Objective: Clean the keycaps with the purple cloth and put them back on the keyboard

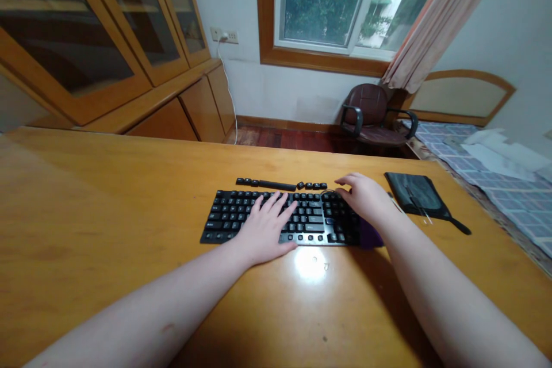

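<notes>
So your black keyboard point(224, 210) is lying flat on the wooden desk point(107, 213), right there in front of you. Your left hand point(263, 233) is palm down over the middle of it, fingers fanned out wide across the keys, thumb out by the near edge. Your right hand point(366, 195) is up at the keyboard's far right corner, thumb and forefinger a bit apart. There's a thin loop point(328, 191) by those fingertips, but I honestly can't tell if you've got hold of it or anything else.

The row of the keyboard closest to you has bare key mounts showing. Just beyond the far edge there's a line of loose stuff: a long key point(277, 185) with small keycaps point(247, 181) on either side. Something purple point(371, 234) pokes out at the keyboard's right end, partly under your arm. Further right of the keyboard is a dark pouch point(431, 192) with a strap, and some thin sticks point(420, 210) on it.
</notes>
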A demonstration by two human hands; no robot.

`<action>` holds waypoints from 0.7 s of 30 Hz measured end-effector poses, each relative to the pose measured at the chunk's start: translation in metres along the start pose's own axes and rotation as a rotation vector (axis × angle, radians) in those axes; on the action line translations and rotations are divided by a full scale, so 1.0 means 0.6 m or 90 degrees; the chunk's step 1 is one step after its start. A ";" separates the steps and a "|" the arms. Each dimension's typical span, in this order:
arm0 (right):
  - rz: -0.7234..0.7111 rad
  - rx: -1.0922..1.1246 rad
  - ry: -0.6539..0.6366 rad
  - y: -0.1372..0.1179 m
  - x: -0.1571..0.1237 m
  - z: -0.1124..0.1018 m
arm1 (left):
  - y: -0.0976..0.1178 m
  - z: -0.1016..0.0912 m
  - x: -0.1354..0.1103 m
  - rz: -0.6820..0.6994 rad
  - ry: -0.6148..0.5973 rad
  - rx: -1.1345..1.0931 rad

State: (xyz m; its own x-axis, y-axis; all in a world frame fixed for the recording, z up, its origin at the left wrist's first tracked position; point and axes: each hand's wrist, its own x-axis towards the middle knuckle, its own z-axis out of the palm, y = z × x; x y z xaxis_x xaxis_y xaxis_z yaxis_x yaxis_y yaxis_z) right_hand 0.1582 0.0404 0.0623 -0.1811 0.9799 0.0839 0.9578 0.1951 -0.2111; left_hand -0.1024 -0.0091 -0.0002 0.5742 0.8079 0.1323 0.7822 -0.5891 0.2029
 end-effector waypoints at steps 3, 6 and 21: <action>0.018 -0.059 -0.077 0.006 0.052 0.014 | 0.001 -0.005 0.000 0.003 0.000 -0.011; 0.027 -0.079 -0.134 0.009 0.081 0.034 | 0.002 -0.006 0.000 0.008 -0.002 -0.015; 0.012 -0.073 -0.199 0.016 0.105 0.069 | 0.003 0.006 -0.003 0.008 0.009 -0.012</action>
State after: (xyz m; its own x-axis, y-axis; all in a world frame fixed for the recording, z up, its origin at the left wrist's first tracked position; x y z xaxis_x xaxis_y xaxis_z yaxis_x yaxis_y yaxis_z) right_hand 0.1469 0.1056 0.0249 -0.2060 0.9521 -0.2260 0.9773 0.1883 -0.0973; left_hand -0.1013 -0.0117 -0.0034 0.5802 0.8007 0.1490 0.7704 -0.5989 0.2186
